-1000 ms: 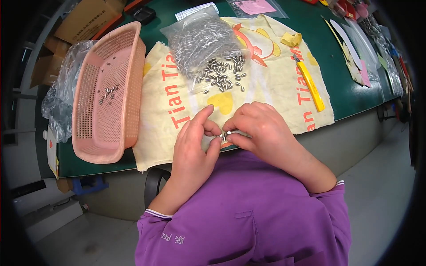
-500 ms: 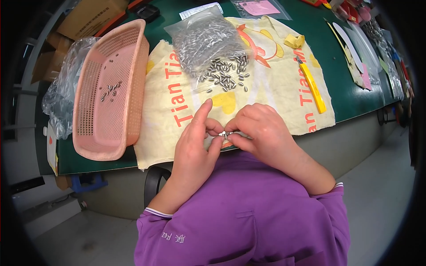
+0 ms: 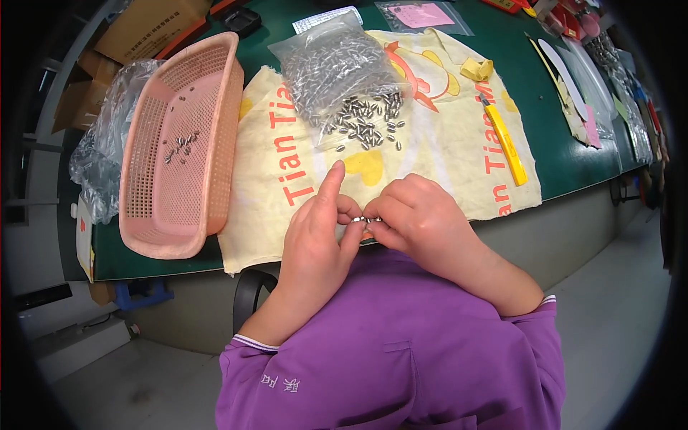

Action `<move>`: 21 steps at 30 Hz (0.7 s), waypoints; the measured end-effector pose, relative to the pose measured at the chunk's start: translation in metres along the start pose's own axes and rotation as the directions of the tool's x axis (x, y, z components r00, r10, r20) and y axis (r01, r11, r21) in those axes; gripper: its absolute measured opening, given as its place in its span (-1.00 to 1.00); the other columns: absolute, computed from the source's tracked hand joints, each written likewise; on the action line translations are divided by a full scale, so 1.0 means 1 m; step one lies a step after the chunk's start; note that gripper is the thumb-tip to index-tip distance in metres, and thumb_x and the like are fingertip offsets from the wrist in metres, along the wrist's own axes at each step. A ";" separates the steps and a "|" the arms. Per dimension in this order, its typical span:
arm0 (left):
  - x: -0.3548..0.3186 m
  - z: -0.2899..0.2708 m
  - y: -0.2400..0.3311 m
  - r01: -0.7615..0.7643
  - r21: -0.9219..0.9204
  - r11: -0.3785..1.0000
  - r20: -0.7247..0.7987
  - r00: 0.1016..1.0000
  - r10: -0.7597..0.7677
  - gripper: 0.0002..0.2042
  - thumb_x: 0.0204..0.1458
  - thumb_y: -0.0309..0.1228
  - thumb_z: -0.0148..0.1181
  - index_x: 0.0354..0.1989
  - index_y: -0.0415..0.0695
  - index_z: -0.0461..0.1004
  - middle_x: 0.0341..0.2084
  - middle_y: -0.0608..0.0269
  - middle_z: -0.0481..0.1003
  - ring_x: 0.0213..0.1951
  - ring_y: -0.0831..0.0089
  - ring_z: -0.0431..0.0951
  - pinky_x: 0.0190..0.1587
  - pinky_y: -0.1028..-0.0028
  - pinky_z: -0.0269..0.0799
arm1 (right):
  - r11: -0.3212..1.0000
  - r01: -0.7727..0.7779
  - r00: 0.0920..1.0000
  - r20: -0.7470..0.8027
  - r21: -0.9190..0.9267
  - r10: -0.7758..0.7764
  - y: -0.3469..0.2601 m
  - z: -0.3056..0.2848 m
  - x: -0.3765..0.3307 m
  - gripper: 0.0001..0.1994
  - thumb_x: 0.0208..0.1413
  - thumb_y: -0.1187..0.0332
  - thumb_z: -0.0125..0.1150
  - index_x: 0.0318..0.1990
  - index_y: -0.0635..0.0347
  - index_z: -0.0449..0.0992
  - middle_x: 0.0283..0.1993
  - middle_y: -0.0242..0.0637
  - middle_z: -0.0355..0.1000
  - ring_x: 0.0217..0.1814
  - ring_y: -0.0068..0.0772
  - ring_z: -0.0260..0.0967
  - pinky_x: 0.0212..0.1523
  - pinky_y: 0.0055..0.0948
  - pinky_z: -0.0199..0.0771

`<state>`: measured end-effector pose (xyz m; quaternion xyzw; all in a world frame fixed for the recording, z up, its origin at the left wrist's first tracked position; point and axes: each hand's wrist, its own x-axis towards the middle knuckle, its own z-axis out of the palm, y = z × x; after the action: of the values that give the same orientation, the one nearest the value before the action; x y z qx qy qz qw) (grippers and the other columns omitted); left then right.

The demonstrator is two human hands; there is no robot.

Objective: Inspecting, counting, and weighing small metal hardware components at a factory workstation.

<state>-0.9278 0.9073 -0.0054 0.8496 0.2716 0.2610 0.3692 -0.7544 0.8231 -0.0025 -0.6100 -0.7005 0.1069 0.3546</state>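
Close to the table's near edge, my left hand (image 3: 315,233) and my right hand (image 3: 419,215) meet fingertip to fingertip. Between them are small shiny metal pieces (image 3: 368,220), pinched by thumb and finger on each side; the fingertips hide most of their shape. My left index finger points up and away, off the pieces. Beyond the hands, a heap of small barrel-shaped metal parts (image 3: 364,122) spills from the mouth of a clear plastic bag (image 3: 333,68) full of the same parts. Both lie on a cream printed cloth (image 3: 261,229).
At left stands a pink plastic basket (image 3: 226,143) with several metal parts (image 3: 183,145) in it. A yellow utility knife (image 3: 507,143) lies on the cloth at right, below a crumpled yellow scrap (image 3: 476,69). Crumpled clear plastic (image 3: 100,158) and a cardboard box (image 3: 147,29) sit far left.
The view has shifted very slightly. My fingertips have turned the metal pieces a little between them, and my right hand's fingers sit slightly lower; the grip stays.
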 end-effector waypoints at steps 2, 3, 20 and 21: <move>0.001 0.000 -0.001 -0.017 0.019 1.000 -0.004 1.000 0.017 -0.20 -0.10 -0.73 0.30 0.40 -0.29 0.11 -0.39 0.21 0.50 -0.34 0.30 0.51 -0.21 0.36 0.47 | 1.000 0.010 1.000 -0.005 -0.020 -0.010 0.001 0.000 0.001 -0.80 -0.12 0.43 0.45 -0.28 0.11 0.60 -0.34 -0.33 0.44 -0.28 -0.20 0.39 -0.25 -0.25 0.43; 0.001 0.000 -0.001 -0.024 0.016 1.000 -0.013 1.000 0.024 -0.24 -0.07 -0.72 0.29 0.39 -0.30 0.14 -0.37 0.22 0.50 -0.33 0.35 0.52 -0.22 0.38 0.49 | 1.000 0.003 1.000 -0.010 0.004 -0.003 0.002 -0.001 0.002 -0.80 -0.10 0.46 0.42 -0.27 0.14 0.60 -0.33 -0.32 0.44 -0.29 -0.24 0.40 -0.26 -0.29 0.45; 0.003 -0.004 -0.015 0.568 -0.668 -0.481 0.672 0.738 -0.062 -0.69 0.42 -0.22 -0.25 -0.02 -0.18 0.38 -0.21 0.26 0.47 -0.30 0.48 0.43 -0.30 0.50 0.36 | 0.978 0.193 0.979 -0.077 0.081 -0.187 -0.015 -0.013 0.024 -0.70 -0.08 0.39 0.43 -0.12 0.09 0.64 -0.30 -0.34 0.43 -0.24 -0.23 0.39 -0.21 -0.31 0.42; 0.007 0.001 -0.021 0.541 -0.651 -0.532 0.654 0.756 -0.032 -0.69 0.42 -0.22 -0.25 -0.03 -0.17 0.38 -0.25 0.28 0.47 -0.34 0.49 0.40 -0.33 0.52 0.34 | 0.977 0.203 0.972 -0.134 0.064 -0.193 -0.012 -0.008 0.028 -0.71 -0.08 0.40 0.43 -0.13 0.10 0.64 -0.30 -0.33 0.44 -0.25 -0.22 0.40 -0.21 -0.31 0.42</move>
<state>-0.9280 0.9233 -0.0206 0.0431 0.1194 0.0937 0.9875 -0.7588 0.8439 0.0200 -0.5284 -0.7293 0.0586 0.4307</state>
